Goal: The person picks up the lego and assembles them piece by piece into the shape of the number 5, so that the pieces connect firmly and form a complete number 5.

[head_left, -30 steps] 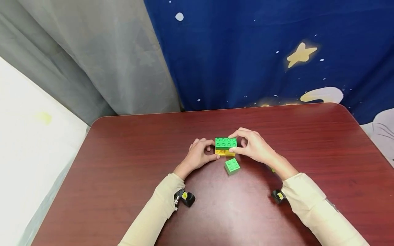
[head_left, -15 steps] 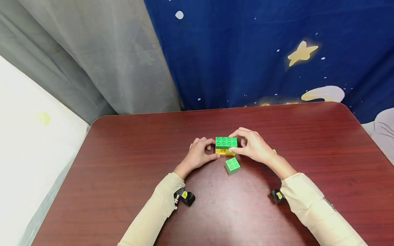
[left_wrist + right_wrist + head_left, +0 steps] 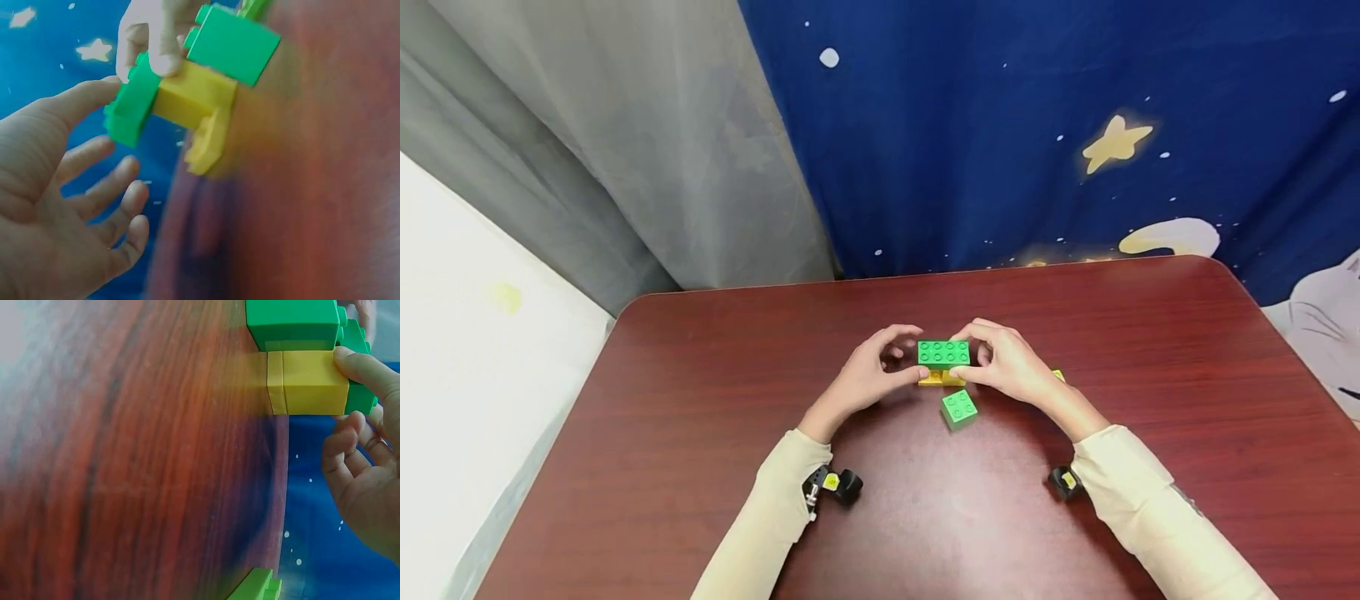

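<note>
Head cam, insp. notes: I log two bare hands at a brick stack point(image 3: 943, 358), approx. mid-desk. Top of stack = long green brick point(image 3: 943, 351), 8 studs up, lying level L to R. Beneath it, yellow brickwork point(image 3: 309, 382): per L wrist cam, a block sits under one end of the green only, w/ a lower studded piece running out past it.

R hand point(image 3: 1006, 362): thumb and fingers closed in a pinch on the R end of the stack; R wrist cam puts the thumb tip on the yellow, close to the green joint. L hand point(image 3: 863, 373): well spread; thumb tip at the L end of the long green brick, appears in contact; other fingers loosely bent, clear of the bricks, no grip noted. Whether the stack's base bears on the desk point(image 3: 775, 400), I can't tell.

Small green brick point(image 3: 959, 409), 4 studs up, stands loose on desk just in front of the stack, turned at an angle, untouched. Yellowish piece point(image 3: 1058, 375) mostly hidden behind R forearm; shape n/a. R wrist cam also shows a lime piece point(image 3: 255, 586), cut off at lower edge.

Surroundings: blue star-print curtain point(image 3: 970, 150) and grey curtain point(image 3: 700, 150) behind desk; pale sleeves point(image 3: 767, 508) on both arms.
</note>
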`<move>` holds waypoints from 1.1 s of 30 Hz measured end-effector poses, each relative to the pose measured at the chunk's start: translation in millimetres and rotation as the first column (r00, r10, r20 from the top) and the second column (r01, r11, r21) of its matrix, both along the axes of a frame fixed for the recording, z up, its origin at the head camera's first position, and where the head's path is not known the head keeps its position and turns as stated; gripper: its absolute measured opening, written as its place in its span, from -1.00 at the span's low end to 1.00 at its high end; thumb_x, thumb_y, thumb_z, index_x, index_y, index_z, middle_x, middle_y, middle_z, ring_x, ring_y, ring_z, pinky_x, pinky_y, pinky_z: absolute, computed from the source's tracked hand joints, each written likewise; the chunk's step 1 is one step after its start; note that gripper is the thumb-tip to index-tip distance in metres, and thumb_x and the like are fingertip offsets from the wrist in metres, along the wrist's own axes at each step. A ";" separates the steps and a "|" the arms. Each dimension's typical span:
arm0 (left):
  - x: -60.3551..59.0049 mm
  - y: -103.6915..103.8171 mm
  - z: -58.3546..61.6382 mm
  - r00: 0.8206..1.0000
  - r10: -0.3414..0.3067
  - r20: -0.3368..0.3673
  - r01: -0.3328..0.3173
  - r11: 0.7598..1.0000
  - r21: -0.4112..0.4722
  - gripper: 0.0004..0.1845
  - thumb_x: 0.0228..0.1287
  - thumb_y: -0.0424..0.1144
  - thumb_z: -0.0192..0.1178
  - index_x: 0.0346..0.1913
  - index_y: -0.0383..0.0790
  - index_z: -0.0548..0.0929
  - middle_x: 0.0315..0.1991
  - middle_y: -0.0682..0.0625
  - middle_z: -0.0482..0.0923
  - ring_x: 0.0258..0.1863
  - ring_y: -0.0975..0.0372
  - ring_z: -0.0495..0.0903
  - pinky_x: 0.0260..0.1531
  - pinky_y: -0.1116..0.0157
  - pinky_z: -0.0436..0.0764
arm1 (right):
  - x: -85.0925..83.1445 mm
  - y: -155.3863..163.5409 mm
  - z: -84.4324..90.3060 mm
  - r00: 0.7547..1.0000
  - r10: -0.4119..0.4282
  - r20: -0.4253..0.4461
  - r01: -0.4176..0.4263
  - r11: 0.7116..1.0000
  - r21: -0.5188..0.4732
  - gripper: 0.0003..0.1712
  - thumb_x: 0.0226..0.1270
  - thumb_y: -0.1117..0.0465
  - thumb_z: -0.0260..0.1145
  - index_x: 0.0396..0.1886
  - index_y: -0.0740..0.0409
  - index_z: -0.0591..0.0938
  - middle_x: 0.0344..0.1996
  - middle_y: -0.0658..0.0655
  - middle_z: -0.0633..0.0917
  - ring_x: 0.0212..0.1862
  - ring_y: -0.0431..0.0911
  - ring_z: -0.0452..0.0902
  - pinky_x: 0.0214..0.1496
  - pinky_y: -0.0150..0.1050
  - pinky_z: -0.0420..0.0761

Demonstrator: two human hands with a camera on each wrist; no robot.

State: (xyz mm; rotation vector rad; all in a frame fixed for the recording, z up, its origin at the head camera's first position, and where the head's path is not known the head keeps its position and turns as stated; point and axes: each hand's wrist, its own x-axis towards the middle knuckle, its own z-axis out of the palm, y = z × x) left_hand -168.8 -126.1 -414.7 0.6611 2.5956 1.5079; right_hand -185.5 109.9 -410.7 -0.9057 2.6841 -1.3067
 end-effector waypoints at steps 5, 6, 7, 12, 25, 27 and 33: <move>-1.9 1.9 13.4 0.997 -0.043 -0.059 0.038 0.997 -0.073 -0.61 0.07 -0.19 0.37 0.00 -0.11 0.58 -0.10 0.10 0.55 -0.13 0.25 0.57 -0.09 0.32 0.50 | 1.8 -1.1 -1.2 0.999 0.017 0.030 -0.016 0.999 -0.036 -0.66 0.01 0.18 0.49 -0.19 0.06 0.61 -0.49 -0.02 0.50 -0.57 -0.23 0.46 -0.48 -0.31 0.46; -2.8 2.3 14.4 0.997 -0.046 -0.057 0.041 0.996 -0.079 -0.63 0.07 -0.20 0.38 -0.02 -0.12 0.59 -0.12 0.11 0.56 -0.14 0.25 0.57 -0.09 0.32 0.51 | 2.4 -1.2 -1.7 0.999 0.019 0.031 -0.017 0.999 -0.041 -0.66 0.01 0.19 0.49 -0.19 0.06 0.61 -0.49 -0.03 0.50 -0.56 -0.23 0.47 -0.47 -0.31 0.47; -3.4 2.5 15.0 0.998 -0.047 -0.049 0.043 0.995 -0.085 -0.63 0.06 -0.20 0.38 -0.03 -0.11 0.60 -0.14 0.12 0.56 -0.16 0.24 0.58 -0.10 0.31 0.51 | 3.1 -1.5 -2.4 0.999 0.021 0.030 -0.019 0.999 -0.044 -0.67 0.01 0.19 0.49 -0.20 0.06 0.61 -0.49 -0.03 0.50 -0.55 -0.23 0.48 -0.46 -0.31 0.47; -5.0 1.7 15.0 0.998 -0.065 0.000 0.065 0.993 -0.103 -0.62 0.00 -0.24 0.42 -0.06 -0.11 0.62 -0.27 0.07 0.57 -0.28 0.19 0.57 -0.19 0.23 0.53 | 6.0 -2.6 -5.1 0.999 0.036 0.037 -0.033 0.997 -0.066 -0.67 0.00 0.16 0.50 -0.21 0.02 0.61 -0.49 0.02 0.51 -0.54 -0.19 0.47 -0.49 -0.32 0.45; -6.2 6.5 17.0 0.998 -0.054 0.028 0.056 0.996 -0.073 -0.67 -0.01 -0.32 0.41 -0.12 -0.11 0.61 -0.31 0.04 0.59 -0.28 0.16 0.61 -0.19 0.20 0.55 | 5.6 -1.0 3.6 1.000 0.016 0.014 -0.016 1.000 -0.024 -0.68 -0.02 0.14 0.50 -0.23 -0.04 0.62 -0.48 -0.01 0.48 -0.52 -0.20 0.37 -0.47 -0.32 0.39; -5.7 6.5 16.4 0.998 -0.050 0.034 0.052 0.996 -0.073 -0.67 0.00 -0.32 0.41 -0.13 -0.10 0.61 -0.31 0.05 0.60 -0.29 0.21 0.62 -0.19 0.24 0.56 | 5.8 -0.9 4.3 1.000 0.017 0.024 -0.017 1.000 -0.020 -0.68 -0.02 0.13 0.50 -0.22 -0.04 0.62 -0.49 0.00 0.48 -0.52 -0.19 0.38 -0.48 -0.32 0.39; -6.7 7.6 14.7 0.997 -0.061 0.038 0.063 0.995 -0.071 -0.67 0.00 -0.30 0.41 -0.12 -0.10 0.60 -0.32 0.08 0.60 -0.32 0.34 0.60 -0.20 0.33 0.56 | 6.9 1.5 4.4 1.000 0.004 0.028 -0.004 1.000 -0.001 -0.66 -0.02 0.10 0.50 -0.21 -0.05 0.60 -0.51 -0.03 0.47 -0.51 -0.19 0.38 -0.45 -0.31 0.39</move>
